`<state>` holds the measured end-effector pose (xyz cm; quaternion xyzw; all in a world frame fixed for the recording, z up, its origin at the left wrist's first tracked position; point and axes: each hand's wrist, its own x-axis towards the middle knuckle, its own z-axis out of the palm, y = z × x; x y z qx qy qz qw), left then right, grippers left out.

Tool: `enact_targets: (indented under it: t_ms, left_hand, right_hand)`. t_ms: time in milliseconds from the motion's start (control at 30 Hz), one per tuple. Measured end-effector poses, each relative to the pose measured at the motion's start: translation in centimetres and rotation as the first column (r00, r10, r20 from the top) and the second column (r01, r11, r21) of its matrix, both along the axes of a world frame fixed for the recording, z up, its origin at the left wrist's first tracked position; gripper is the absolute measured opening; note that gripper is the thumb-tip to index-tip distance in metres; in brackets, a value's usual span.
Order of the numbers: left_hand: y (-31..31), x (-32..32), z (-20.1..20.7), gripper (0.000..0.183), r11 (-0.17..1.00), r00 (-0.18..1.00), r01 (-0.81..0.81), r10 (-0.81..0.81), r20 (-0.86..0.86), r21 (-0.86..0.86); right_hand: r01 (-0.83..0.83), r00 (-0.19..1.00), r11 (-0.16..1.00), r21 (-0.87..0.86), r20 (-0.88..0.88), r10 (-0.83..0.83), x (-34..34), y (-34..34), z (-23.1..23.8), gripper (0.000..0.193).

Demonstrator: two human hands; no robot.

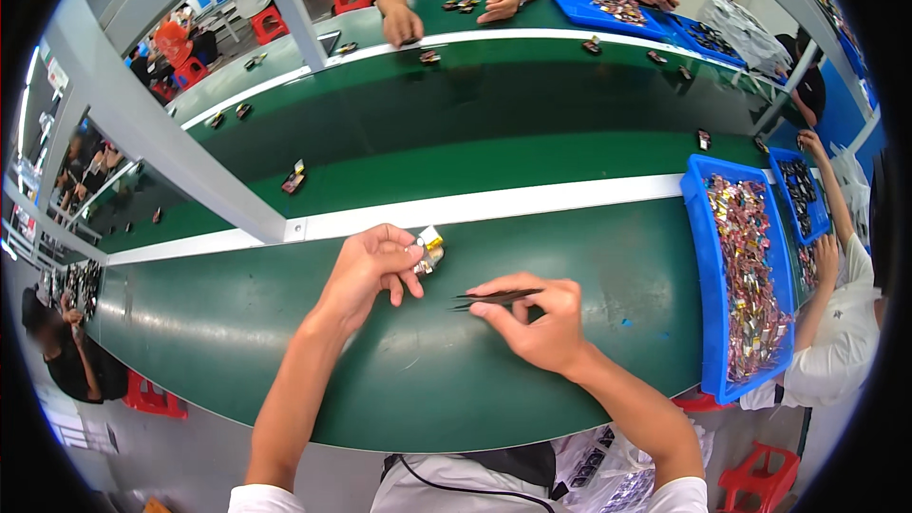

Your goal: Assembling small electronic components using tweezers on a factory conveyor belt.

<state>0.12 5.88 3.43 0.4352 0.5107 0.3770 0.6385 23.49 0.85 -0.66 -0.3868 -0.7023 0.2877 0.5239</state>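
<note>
My left hand (376, 261) pinches a small electronic part (428, 252) with a white and yellow tab and a shiny metallic body; the fingers cover some of it. In my right hand (546, 323) is a pair of dark tweezers (499, 296), gripped between thumb and fingers. Its tips point left toward the part and stand a little apart from each other, not touching it. Both hands are over the green worktable (418, 375).
A blue tray (708, 294) full of small shiny parts stands at the right, near another worker's arms (825, 271). Beyond the white rail (494, 204) runs a green conveyor belt (456, 157) carrying scattered parts (294, 178). A grey metal post (180, 142) rises at the left.
</note>
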Motion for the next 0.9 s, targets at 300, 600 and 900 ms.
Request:
enact_targets:
  t_ms: [300, 600, 900]
  left_hand:
    - [-3.3, 0.1, -1.6, 0.022, 0.998, 0.996, -0.065, 0.065, 0.058, -0.003]
    - [-4.4, 1.4, -2.1, 0.018, 0.999, 1.0, 0.004, -0.004, 0.006, 0.046]
    - [-5.0, 2.3, -3.0, 0.02, 0.991, 0.996, -0.031, 0.042, -0.079, 0.128]
  right_hand:
    - [-0.218, 0.924, 0.884, -0.414, -0.379, 0.051, 0.4, -0.3, 0.8, 0.016]
    - [-0.109, 0.962, 0.931, -0.348, -0.274, 0.011, 0.1, -0.1, 0.2, 0.013]
    - [0.015, 0.998, 0.97, -0.242, -0.048, -0.027, -0.1, -0.2, 0.2, 0.013]
